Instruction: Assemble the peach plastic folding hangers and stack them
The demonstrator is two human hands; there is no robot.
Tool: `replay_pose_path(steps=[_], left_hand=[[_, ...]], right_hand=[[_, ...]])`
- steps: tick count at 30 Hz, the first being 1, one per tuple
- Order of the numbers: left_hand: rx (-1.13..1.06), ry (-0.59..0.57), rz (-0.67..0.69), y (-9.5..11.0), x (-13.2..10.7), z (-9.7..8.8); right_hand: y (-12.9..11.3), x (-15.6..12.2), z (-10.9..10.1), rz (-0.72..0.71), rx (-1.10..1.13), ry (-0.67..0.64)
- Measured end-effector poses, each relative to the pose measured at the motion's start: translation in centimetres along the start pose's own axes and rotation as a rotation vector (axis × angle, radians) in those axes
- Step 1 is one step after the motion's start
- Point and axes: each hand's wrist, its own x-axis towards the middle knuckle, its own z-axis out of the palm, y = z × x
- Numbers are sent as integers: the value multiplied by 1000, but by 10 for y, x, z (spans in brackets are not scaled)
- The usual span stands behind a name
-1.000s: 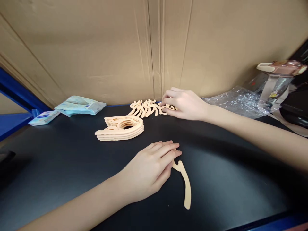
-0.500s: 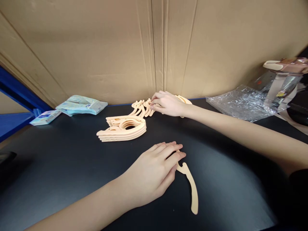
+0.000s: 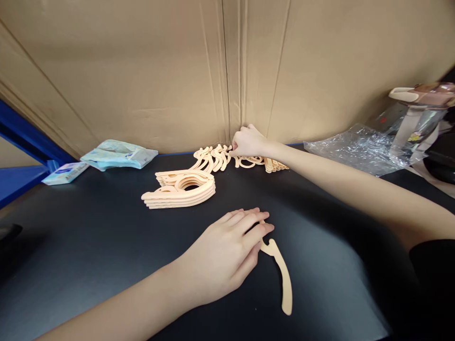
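The left hand [image 3: 229, 253] lies palm down over a curved cream hanger arm [image 3: 284, 282] on the black bench [image 3: 106, 265], its fingers extended and slightly bent; the arm's notched, tapering end shows past the fingertips and the rest is hidden, so whether the hand grips or only presses it I cannot tell; the right hand [image 3: 248, 142] reaches to the back of the bench, fingers curled in close among the cream pieces, and what it has hold of cannot be made out; just left of it sits a row of cream hooks [image 3: 210, 160], and to its right a cluster of ribbed cream pieces [image 3: 274, 165]; in front of the hooks lies a neat stack of folded hangers [image 3: 199, 194]; crumpled clear plastic wrap [image 3: 351, 149] lies farther right, beside a strapped bottle [image 3: 424, 97]; two pale blue packets rest at the left, before a cardboard wall [image 3: 142, 61].
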Motion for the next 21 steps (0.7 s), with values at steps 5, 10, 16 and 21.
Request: replay_pose_path(steps=[5,10,16,21], left_hand=[[-1,-1,-1,0,0,-1],[5,6,-3,0,1,-1],[1,11,-1,1,2,-1],[0,-6,-10,0,1,-1]], right_hand=[[-2,2,1,78,41,8],[-5,-1,0,55,62,10],[-7,3,2,98,114,3],[-8,4,1,198,254,-30]])
